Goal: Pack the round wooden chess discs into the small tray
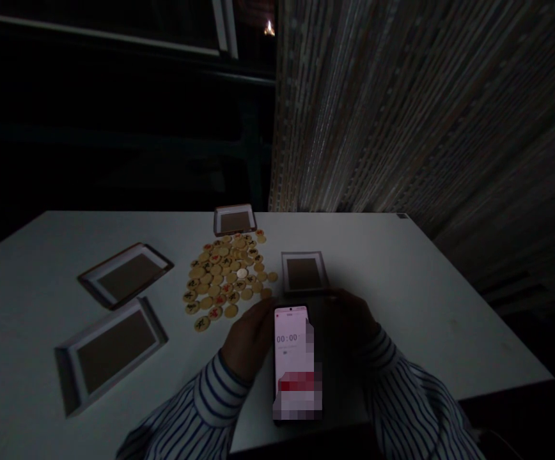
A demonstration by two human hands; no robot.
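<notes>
Four shallow trays with dark floors lay on the white table [426, 300]: a far tray [234, 221] at the far edge, a middle tray [305, 273] near the centre, and toward the left edge a left tray [126, 275] and, closer to the near edge, a near-left tray [112, 351]. A loose heap of round discs [224, 275] lay between the far tray, the middle tray and the left tray. Their red and black marks were too small to read.

The phone [293, 358] stood upright above the near edge, screen lit and facing the camera, between the left hand [249, 342] and the right hand [354, 322]. It covered part of each hand. The left hand lay against the phone's left side, just beside the nearest discs. The right hand sat in deep shadow, its fingertips at the near rim of the middle tray. Whether either grip was closed on the phone could not be told.

The upper screen showed zeros and its lower part was blurred. Both striped sleeves [201, 409] were cut off at the bottom. A ribbed curtain [426, 115] hung beyond the far right corner. The far left was too dark to make out.
</notes>
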